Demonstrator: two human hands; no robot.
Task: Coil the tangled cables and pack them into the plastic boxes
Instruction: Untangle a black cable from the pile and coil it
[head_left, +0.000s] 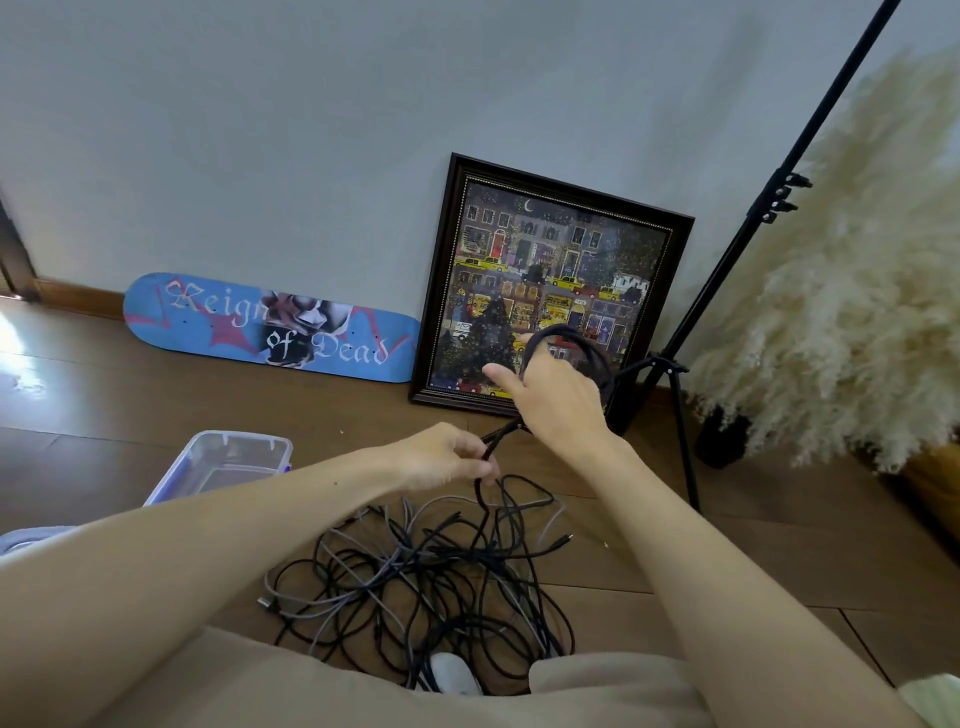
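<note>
Coiling one black cable (501, 434) is the step right now, I think. The right hand (558, 400) is up in the air, with its fingers curled round a few loops (574, 340) of it. The left hand (447, 457) is lower and pinches the same cable just below. From there the cable drops into the pile (415, 587) on the floor (727, 571), right in front of the person's lap. The box (228, 460) sits on the floor to the left of the pile, nearer the wall edge, with no lid on. I see no cable in it.

To do this well, let the cable slide softly through the left fingers. Pull slowly. If it gets stuck in the pile, stop and lift the knot loose. Do not tug hard, or the knot gets tighter. Make each new loop the same size as the others. Hold all the loops tight in the right hand, or they may spring open.
</note>
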